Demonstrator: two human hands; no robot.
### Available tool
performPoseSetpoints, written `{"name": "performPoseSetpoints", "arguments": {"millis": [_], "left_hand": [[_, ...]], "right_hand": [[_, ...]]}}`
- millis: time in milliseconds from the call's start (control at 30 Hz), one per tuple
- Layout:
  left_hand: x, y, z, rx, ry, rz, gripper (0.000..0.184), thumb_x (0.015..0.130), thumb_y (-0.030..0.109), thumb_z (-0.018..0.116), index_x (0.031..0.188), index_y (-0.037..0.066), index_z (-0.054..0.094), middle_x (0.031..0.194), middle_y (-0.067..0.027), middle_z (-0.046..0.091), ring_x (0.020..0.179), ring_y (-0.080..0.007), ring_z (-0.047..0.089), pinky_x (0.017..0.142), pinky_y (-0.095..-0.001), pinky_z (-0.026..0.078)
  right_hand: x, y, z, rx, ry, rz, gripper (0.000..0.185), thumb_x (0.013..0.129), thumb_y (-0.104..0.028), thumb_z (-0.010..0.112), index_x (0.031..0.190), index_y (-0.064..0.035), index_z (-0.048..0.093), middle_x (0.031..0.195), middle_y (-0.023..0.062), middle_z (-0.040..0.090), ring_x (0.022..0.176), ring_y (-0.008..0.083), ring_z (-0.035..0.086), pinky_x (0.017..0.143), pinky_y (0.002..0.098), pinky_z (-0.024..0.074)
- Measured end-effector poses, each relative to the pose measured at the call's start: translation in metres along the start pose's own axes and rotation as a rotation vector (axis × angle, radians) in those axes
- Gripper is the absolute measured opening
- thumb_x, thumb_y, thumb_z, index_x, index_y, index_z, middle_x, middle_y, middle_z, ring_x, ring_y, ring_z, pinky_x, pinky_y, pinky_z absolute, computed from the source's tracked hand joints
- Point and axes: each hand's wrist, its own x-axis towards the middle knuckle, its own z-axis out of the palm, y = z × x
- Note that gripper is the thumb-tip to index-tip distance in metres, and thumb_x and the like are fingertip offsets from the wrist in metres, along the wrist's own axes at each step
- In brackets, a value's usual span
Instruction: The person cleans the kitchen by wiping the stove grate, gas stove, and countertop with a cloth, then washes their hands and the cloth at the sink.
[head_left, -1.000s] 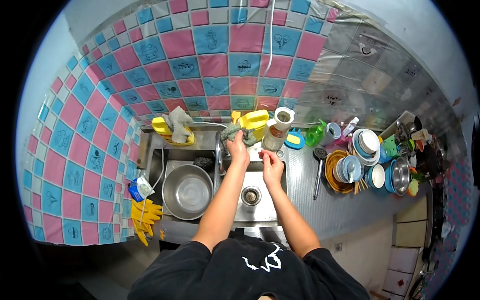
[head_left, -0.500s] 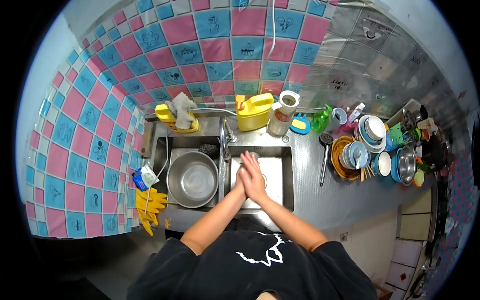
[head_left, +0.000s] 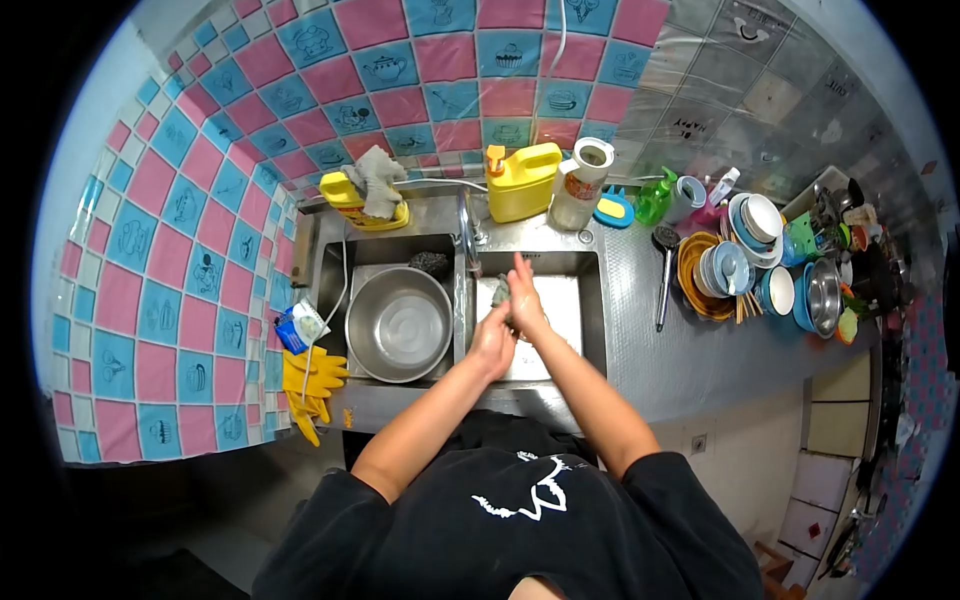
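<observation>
My right hand [head_left: 526,301] is over the right sink basin [head_left: 588,345], fingers stretched out toward the faucet [head_left: 467,235] and holding nothing that shows. Against its palm side, lower and to the left, lies my left hand [head_left: 492,342]. The left thumb points up, while its other fingers are hidden behind the right hand. A small greyish-green thing [head_left: 501,290] shows just left of the right fingers; I cannot make out what it is.
A large metal pot [head_left: 400,325] fills the left basin, with a dark scrubber [head_left: 430,263] behind it. Yellow gloves [head_left: 313,385] lie at the left edge. A yellow jug [head_left: 523,183] stands at the back. Right of the sink are a long-handled brush [head_left: 664,280] and stacked bowls [head_left: 725,270].
My palms were pressed together with fingers side by side. Now the left hand has slid down toward the right wrist, and the right fingers point up alone. The view has shifted slightly.
</observation>
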Motion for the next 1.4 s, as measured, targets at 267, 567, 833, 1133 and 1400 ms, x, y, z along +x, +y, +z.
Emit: {"name": "performPoseSetpoints", "arguments": {"millis": [267, 567, 833, 1133, 1400], "left_hand": [[-0.001, 0.022, -0.017, 0.056, 0.136, -0.086, 0.057, 0.091, 0.046, 0.036, 0.134, 0.008, 0.033, 0.136, -0.0125, 0.036, 0.124, -0.0242, 0.036, 0.103, -0.0383, 0.028], [0.02, 0.021, -0.029, 0.548, 0.15, 0.193, 0.043, 0.096, 0.031, 0.031, 0.111, -0.003, 0.053, 0.121, -0.0134, 0.05, 0.11, -0.0213, 0.047, 0.095, -0.0341, 0.034], [0.16, 0.032, -0.133, 1.097, 0.631, 0.879, 0.032, 0.081, 0.024, 0.058, 0.096, -0.004, 0.05, 0.096, -0.0213, 0.054, 0.096, -0.0361, 0.052, 0.08, -0.0426, 0.04], [0.153, 0.094, -0.107, 1.17, 0.35, 0.618, 0.027, 0.088, 0.022, 0.047, 0.089, -0.002, 0.059, 0.071, -0.0178, 0.06, 0.066, -0.0321, 0.059, 0.063, -0.0372, 0.045], [0.167, 0.095, -0.111, 0.885, 0.364, 0.496, 0.031, 0.089, 0.024, 0.048, 0.084, -0.004, 0.061, 0.061, -0.0109, 0.059, 0.051, -0.0155, 0.056, 0.052, -0.0301, 0.044]], "right_hand": [[-0.071, -0.012, 0.039, 0.1, -0.053, 0.069, 0.062, 0.094, -0.044, 0.03, 0.14, -0.0047, 0.017, 0.147, 0.0161, 0.011, 0.137, 0.0281, 0.005, 0.109, 0.034, 0.0069], [-0.052, -0.032, 0.036, 0.897, 0.099, 0.624, 0.049, 0.093, -0.041, 0.038, 0.126, -0.0049, 0.037, 0.124, 0.011, 0.045, 0.113, 0.0239, 0.044, 0.092, 0.037, 0.0376], [-0.027, 0.064, 0.062, 0.69, 0.414, 0.608, 0.036, 0.091, -0.031, 0.049, 0.116, -0.0065, 0.042, 0.108, 0.0083, 0.054, 0.096, 0.0195, 0.054, 0.077, 0.0346, 0.0461], [-0.019, -0.001, 0.065, 0.946, 0.226, 0.613, 0.036, 0.088, -0.03, 0.053, 0.118, -0.0129, 0.043, 0.099, 0.0039, 0.058, 0.082, 0.0169, 0.058, 0.056, 0.0313, 0.0449], [-0.017, -0.029, 0.062, 1.001, 0.273, 0.661, 0.036, 0.088, -0.03, 0.053, 0.118, -0.0125, 0.043, 0.102, 0.0045, 0.057, 0.086, 0.0174, 0.057, 0.064, 0.033, 0.0463]]}}
